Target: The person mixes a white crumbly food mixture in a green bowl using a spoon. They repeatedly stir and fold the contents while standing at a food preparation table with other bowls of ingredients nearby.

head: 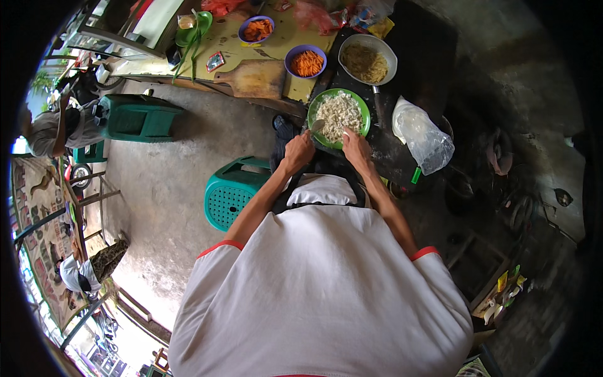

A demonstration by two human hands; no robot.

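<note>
A green plate [365, 109] in front of me holds a heap of pale, crumbly food [340, 115], coated in white. My left hand [300, 151] is closed around a metal spoon [318, 125], whose bowl hangs over the plate's left rim. At the plate's near right side is my right hand [357, 148], its fingertips against the pale food. Whether those fingers pinch a piece of food or the rim, I cannot tell. Just beyond the plate stands a metal saucepan [394, 60] with yellowish, shredded-looking food in it.
Beyond the plate sit purple bowls of cut carrot [307, 63] [258, 30] and a wooden cutting board [259, 77]. A clear plastic bag [426, 136] of white contents and a green lighter [416, 175] lie right. A teal plastic stool [231, 200] stands left; two people are farther left.
</note>
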